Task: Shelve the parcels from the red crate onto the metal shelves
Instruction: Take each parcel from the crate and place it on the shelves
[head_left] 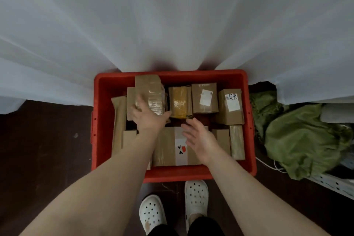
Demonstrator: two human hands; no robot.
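A red crate (107, 90) stands on the dark floor in front of me, filled with several brown cardboard parcels. My left hand (148, 117) grips a taped brown parcel (149, 90) that stands taller than the others at the crate's back left. My right hand (199, 138) hovers open, fingers spread, over a large flat parcel with a white label (166, 147) at the front. A yellow-taped parcel (179, 101) and a box with a white sticker (205, 97) sit at the back. A box marked 402 (230, 105) is at the right.
A white curtain (172, 21) hangs right behind the crate. Green fabric (298, 140) is heaped on the floor to the right, beside a white perforated metal rail (333, 184). My feet in white clogs (195, 195) stand just before the crate's front edge.
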